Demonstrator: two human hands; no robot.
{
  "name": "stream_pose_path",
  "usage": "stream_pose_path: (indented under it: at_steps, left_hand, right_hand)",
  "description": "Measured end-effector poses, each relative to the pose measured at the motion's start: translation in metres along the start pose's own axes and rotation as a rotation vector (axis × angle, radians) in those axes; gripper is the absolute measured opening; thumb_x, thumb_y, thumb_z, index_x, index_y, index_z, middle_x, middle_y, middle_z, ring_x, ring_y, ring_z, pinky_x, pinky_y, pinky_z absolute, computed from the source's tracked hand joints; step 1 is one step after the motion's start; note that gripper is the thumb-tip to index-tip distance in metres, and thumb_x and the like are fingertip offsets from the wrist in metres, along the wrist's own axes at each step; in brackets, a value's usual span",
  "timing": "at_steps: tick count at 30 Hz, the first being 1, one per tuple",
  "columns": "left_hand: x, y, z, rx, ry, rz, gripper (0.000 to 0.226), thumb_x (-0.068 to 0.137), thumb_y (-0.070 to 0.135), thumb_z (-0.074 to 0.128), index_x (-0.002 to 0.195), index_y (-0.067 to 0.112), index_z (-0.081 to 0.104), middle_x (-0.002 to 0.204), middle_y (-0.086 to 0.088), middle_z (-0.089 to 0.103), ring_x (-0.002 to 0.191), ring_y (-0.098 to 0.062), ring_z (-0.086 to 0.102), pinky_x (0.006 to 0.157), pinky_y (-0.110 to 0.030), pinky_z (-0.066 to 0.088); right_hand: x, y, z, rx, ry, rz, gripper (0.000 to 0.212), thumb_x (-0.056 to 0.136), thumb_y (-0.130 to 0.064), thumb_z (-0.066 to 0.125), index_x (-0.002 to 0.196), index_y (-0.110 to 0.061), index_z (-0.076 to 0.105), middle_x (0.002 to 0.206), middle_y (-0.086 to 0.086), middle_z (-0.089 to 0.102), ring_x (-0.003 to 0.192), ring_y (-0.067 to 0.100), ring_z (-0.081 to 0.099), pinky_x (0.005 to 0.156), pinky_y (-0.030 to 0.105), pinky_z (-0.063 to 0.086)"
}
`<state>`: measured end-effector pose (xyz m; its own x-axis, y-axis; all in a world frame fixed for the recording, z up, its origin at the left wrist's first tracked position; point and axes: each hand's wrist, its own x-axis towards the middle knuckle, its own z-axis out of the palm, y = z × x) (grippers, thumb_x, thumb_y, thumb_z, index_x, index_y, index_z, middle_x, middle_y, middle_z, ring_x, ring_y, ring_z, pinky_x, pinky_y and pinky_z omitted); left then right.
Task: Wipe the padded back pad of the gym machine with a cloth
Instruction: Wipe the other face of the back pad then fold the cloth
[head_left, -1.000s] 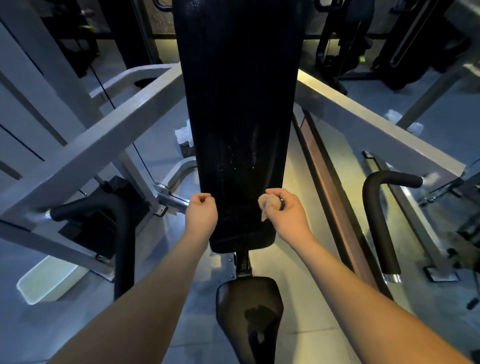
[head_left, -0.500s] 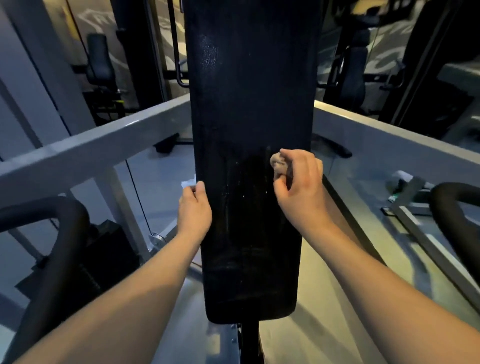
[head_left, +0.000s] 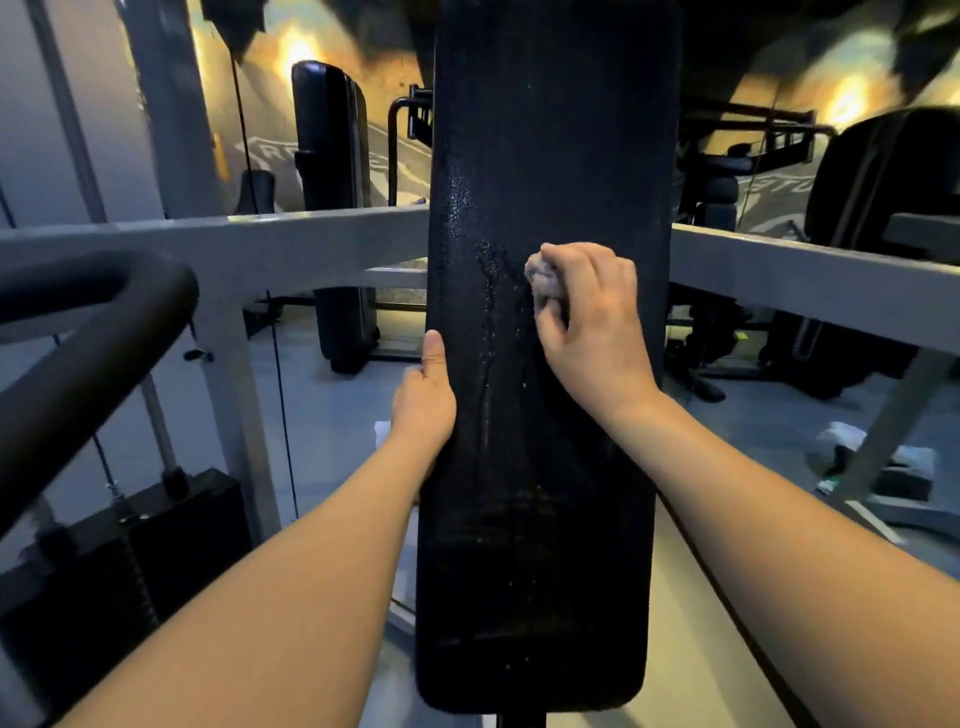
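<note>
Left hand (head_left: 423, 410) grips the back pad (head_left: 550, 545) at its left edge, mid-height, thumb up the front, fingers hidden behind. Pad is central and upright, long axis vertical, face toward the wearer, top cut off. Wet streaks and droplets left of centre. Cloth (head_left: 540, 280), balled, pressed just right of centre, pinched by right hand (head_left: 592, 332). Judged roughly midway: streaks and upper stretch left.

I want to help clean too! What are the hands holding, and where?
The right hand pinches a small crumpled grey cloth, bunched between thumb and fingers. The left hand grips the tall black padded back pad by its left edge, thumb in front.
</note>
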<state>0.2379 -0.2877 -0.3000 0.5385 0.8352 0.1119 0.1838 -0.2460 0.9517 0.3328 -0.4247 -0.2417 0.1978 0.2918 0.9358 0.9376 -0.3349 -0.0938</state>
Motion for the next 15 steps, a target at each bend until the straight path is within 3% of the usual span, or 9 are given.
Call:
stream_pose_path:
  at_steps: [4, 7, 9, 12, 15]
  left_hand:
    - [-0.001, -0.007, 0.002, -0.016, -0.013, 0.028, 0.100, 0.076, 0.093, 0.000, 0.114, 0.017, 0.054, 0.112, -0.006, 0.060, 0.116, -0.035, 0.053, 0.111, -0.064, 0.029]
    - [0.005, -0.015, 0.007, -0.049, 0.024, 0.050, 0.102, 0.073, 0.093, -0.005, 0.114, 0.019, 0.053, 0.120, -0.008, 0.059, 0.120, -0.037, 0.051, 0.111, -0.067, 0.026]
    - [0.007, -0.017, 0.007, -0.089, 0.032, 0.057, 0.104, 0.080, 0.088, -0.003, 0.123, 0.013, 0.055, 0.128, -0.014, 0.058, 0.121, -0.038, 0.051, 0.112, -0.060, 0.030]
    - [0.009, -0.017, 0.008, -0.153, 0.046, 0.096, 0.084, 0.099, 0.067, 0.008, 0.133, 0.004, 0.052, 0.138, -0.020, 0.054, 0.127, -0.037, 0.048, 0.108, -0.043, 0.033]
    - [0.010, -0.021, 0.011, -0.194, 0.065, 0.104, 0.078, 0.102, 0.061, 0.009, 0.141, 0.007, 0.049, 0.148, -0.016, 0.048, 0.137, -0.034, 0.042, 0.112, -0.041, 0.030]
  right_hand:
    - [0.013, 0.003, 0.002, -0.031, 0.053, 0.005, 0.050, 0.085, 0.003, 0.059, 0.134, -0.009, 0.060, 0.132, 0.013, 0.053, 0.114, 0.034, 0.048, 0.094, 0.021, 0.034]
    - [0.028, 0.008, 0.010, -0.060, 0.030, -0.012, 0.047, 0.090, 0.001, 0.058, 0.135, -0.011, 0.060, 0.135, 0.012, 0.051, 0.117, 0.034, 0.046, 0.090, 0.028, 0.042]
    - [0.029, 0.013, 0.019, -0.072, -0.046, -0.056, 0.046, 0.090, 0.001, 0.058, 0.134, -0.012, 0.061, 0.136, 0.012, 0.053, 0.118, 0.036, 0.046, 0.097, 0.036, 0.045]
    - [0.027, 0.021, 0.025, -0.082, -0.046, -0.074, 0.047, 0.090, -0.002, 0.061, 0.136, -0.011, 0.062, 0.133, 0.011, 0.056, 0.116, 0.037, 0.048, 0.104, 0.038, 0.042]
    - [0.039, 0.018, 0.027, -0.046, -0.029, -0.044, 0.052, 0.092, -0.005, 0.061, 0.144, -0.009, 0.053, 0.132, 0.011, 0.059, 0.117, 0.034, 0.048, 0.106, 0.036, 0.039]
